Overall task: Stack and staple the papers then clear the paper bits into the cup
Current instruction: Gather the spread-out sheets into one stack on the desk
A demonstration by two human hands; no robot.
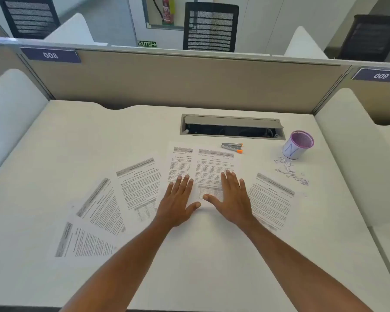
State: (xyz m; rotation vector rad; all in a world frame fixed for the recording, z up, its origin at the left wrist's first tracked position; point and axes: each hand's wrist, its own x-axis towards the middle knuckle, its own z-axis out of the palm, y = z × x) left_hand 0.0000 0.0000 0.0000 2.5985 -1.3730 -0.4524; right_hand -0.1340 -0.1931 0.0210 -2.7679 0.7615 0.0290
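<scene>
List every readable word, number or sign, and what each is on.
"008": left blue plate.
"009": right blue plate.
"EXIT" with an arrow: green sign at the back.
"N": side of the cup.
The papers and the fire extinguisher label: too blurred to read.

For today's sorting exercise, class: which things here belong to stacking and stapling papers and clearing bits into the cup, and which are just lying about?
Job: papers, stapler, cup, paper bits, left hand and right hand flat on the papers.
Lying about: cable hatch, desk number label, office chair, fire extinguisher, exit sign.
</scene>
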